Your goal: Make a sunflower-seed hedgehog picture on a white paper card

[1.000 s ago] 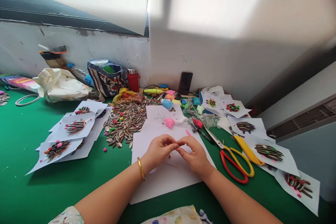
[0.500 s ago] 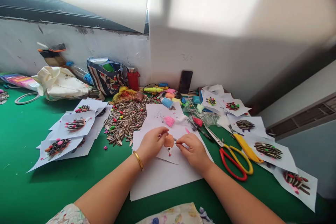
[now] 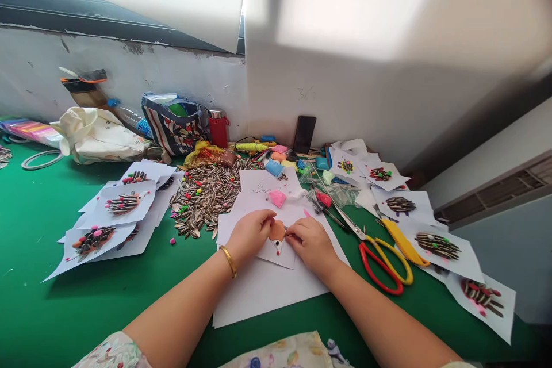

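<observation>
An orange clay body [image 3: 278, 231] with a small white face [image 3: 277, 246], dark eye and red nose lies on a white paper sheet [image 3: 282, 261]. My left hand [image 3: 252, 234] rests on the paper at the body's left, thumb and fingers pinched together; what they hold, if anything, is hidden. On the right side, my right hand [image 3: 311, 241] pinches a small dark sliver that looks like a sunflower seed [image 3: 287, 230], its tip at the edge of the orange clay. A lump of pink clay [image 3: 277, 199] sits on the paper beyond my hands.
A pile of sunflower seeds [image 3: 202, 201] spreads at left-centre. Red-and-yellow scissors [image 3: 379, 250] and a yellow cutter [image 3: 403, 241] lie at right. Decorated papers [image 3: 125, 201] are stacked left, others [image 3: 448, 241] right. A phone [image 3: 304, 133] and red bottle [image 3: 218, 129] stand at the back.
My right hand has moved slightly left, closer to the orange clay, bringing the dark sliver against its edge. My left hand has hardly moved.
</observation>
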The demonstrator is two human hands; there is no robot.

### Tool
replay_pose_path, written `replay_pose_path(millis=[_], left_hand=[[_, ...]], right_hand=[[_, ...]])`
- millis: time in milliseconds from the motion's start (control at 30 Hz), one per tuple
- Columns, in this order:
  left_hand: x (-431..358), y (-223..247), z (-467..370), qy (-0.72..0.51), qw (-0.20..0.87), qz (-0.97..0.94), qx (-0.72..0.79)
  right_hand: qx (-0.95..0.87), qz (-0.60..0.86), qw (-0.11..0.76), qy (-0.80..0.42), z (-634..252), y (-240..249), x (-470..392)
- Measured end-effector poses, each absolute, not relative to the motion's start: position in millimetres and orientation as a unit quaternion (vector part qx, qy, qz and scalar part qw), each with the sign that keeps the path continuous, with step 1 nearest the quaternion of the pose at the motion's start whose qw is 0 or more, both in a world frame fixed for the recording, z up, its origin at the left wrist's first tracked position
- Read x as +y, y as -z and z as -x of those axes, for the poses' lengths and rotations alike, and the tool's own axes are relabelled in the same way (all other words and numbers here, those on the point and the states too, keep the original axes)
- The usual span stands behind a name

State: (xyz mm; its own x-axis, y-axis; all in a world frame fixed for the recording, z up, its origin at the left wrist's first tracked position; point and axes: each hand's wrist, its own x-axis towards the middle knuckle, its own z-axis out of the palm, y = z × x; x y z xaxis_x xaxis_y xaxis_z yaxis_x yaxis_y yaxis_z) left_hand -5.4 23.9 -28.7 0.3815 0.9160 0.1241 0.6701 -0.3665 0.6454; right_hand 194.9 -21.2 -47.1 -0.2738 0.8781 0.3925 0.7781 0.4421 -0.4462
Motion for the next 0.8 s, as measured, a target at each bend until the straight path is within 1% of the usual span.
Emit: replay_pose_path(millis=[233, 500, 800], left_hand=[[23.9, 28.8, 5.4, -0.25, 0.265, -0.785, 0.501], [24.4, 29.6, 6.4, -0.261, 0.277, -0.773, 0.507], [24.4, 30.5, 6.5, -0.266, 0.283, -0.77, 0.506]], right_hand=[[-0.813, 0.507, 0.281, -0.053, -197.5, 45.1, -28.4], [-0.833, 0.494, 0.25, 0.012, -206.5, 37.8, -36.3], [-0.848, 0.477, 0.228, 0.029, -204.0, 41.5, -36.3]])
